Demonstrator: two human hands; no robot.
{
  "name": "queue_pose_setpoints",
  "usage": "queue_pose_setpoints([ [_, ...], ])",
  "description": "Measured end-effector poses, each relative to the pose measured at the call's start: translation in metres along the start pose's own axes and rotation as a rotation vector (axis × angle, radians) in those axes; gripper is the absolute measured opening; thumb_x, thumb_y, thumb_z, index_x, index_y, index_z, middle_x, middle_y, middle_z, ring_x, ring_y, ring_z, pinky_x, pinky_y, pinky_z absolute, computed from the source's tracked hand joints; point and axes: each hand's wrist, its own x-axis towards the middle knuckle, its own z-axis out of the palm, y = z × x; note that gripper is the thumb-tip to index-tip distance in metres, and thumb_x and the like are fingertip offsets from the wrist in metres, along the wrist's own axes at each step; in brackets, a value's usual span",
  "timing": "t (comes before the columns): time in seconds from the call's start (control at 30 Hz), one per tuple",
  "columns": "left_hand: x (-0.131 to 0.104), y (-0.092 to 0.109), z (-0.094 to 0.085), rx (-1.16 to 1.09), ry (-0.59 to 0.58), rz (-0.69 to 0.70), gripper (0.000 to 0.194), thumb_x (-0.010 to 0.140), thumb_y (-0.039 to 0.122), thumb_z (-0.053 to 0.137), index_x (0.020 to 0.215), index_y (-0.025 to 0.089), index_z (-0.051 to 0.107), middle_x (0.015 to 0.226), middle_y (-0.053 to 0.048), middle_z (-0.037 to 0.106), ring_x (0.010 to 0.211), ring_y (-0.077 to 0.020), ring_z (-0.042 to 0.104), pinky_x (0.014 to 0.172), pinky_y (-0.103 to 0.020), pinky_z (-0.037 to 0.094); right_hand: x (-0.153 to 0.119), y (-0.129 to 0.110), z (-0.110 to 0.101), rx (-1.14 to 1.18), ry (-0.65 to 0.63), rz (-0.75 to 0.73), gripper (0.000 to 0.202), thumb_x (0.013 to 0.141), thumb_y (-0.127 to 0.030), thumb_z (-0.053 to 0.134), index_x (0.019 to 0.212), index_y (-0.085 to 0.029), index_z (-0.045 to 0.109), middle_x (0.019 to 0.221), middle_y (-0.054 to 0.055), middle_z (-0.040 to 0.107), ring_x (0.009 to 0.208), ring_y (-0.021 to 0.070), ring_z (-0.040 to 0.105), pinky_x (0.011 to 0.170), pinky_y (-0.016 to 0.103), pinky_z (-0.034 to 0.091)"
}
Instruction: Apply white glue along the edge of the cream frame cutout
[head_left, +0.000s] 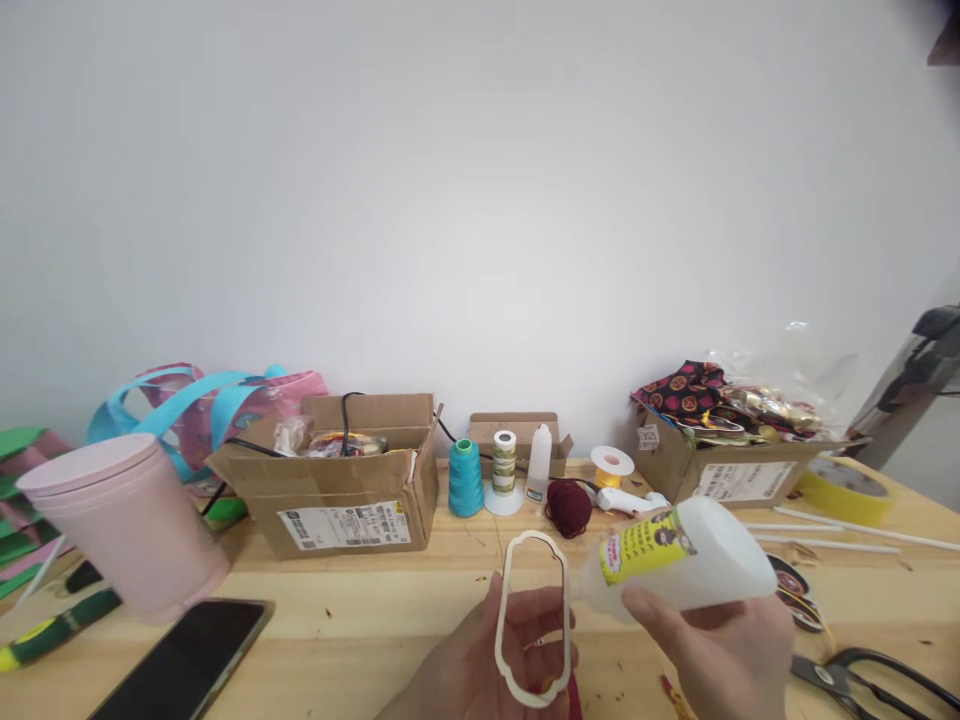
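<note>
A pale wall [480,220] is rising behind everything, with soft light falling across it. Below, a light wooden table [300,640] is stretching the full width, its grain showing and small dark flecks lying about. A left cardboard box [337,495] and a right cardboard box [679,472] are standing near the wall, both brimming with goods. A pink bin [142,530] is standing at the left. The right hand [727,650] is gripping a white bottle [720,560], holding it slanted, neck leftward. The left hand [480,645] is holding a pale scalloped frame [502,610] between thumb and fingers, above the table, just beside the bottle's tip. A maroon yarn ball [568,507] is resting behind.
</note>
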Motion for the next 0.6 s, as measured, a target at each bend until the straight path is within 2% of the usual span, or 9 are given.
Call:
queue_pose_setpoints([
  [0.13, 0.0, 0.002, -0.002, 0.001, 0.048, -0.01, 0.052, 0.081, 0.042, 0.043, 0.111, 0.0, 0.05, 0.103, -0.014, 0.063, 0.089, -0.0192, 0.058, 0.071, -0.028, 0.045, -0.001, 0.002, -0.001, -0.005, -0.044, -0.098, 0.046, 0.049, -0.036, 0.075, 0.089, -0.019, 0.061, 0.083, 0.007, 0.072, 0.073, 0.0251, 0.067, 0.051, 0.026, 0.057],
  [0.23, 0.0, 0.003, -0.001, -0.007, 0.033, -0.021, 0.05, 0.081, 0.041, 0.044, 0.11, 0.0, 0.052, 0.1, -0.013, 0.065, 0.087, -0.0186, 0.059, 0.069, -0.027, 0.046, -0.002, 0.003, 0.0, -0.033, -0.052, -0.149, 0.037, 0.052, -0.033, 0.075, 0.084, -0.02, 0.06, 0.074, 0.003, 0.073, 0.064, 0.0217, 0.068, 0.049, 0.022, 0.056],
  [0.33, 0.0, 0.003, 0.001, -0.019, 0.033, -0.022, 0.053, 0.083, 0.042, 0.039, 0.113, 0.0, 0.049, 0.103, -0.014, 0.063, 0.086, -0.018, 0.059, 0.068, -0.026, 0.046, -0.002, 0.004, 0.0, -0.04, -0.076, -0.151, 0.043, 0.052, -0.036, 0.074, 0.089, -0.02, 0.059, 0.078, 0.004, 0.073, 0.066, 0.0221, 0.068, 0.045, 0.021, 0.055],
  [0.43, 0.001, 0.004, 0.005, -0.005, 0.035, -0.03, 0.054, 0.084, 0.043, 0.034, 0.112, -0.001, 0.049, 0.098, -0.015, 0.064, 0.084, -0.0173, 0.06, 0.067, -0.025, 0.047, -0.002, 0.003, 0.001, -0.065, -0.077, -0.152, 0.045, 0.053, -0.038, 0.073, 0.091, -0.019, 0.059, 0.083, 0.006, 0.072, 0.07, 0.0231, 0.068, 0.049, 0.022, 0.056],
  [0.6, 0.003, 0.004, 0.008, -0.023, -0.001, -0.051, 0.053, 0.084, 0.043, 0.036, 0.108, -0.001, 0.053, 0.093, -0.015, 0.066, 0.08, -0.0168, 0.062, 0.064, -0.023, 0.049, -0.001, 0.0, -0.001, -0.059, -0.056, -0.188, 0.031, 0.056, -0.034, 0.072, 0.083, -0.023, 0.062, 0.071, 0.001, 0.072, 0.063, 0.0191, 0.068, 0.055, 0.022, 0.056],
])
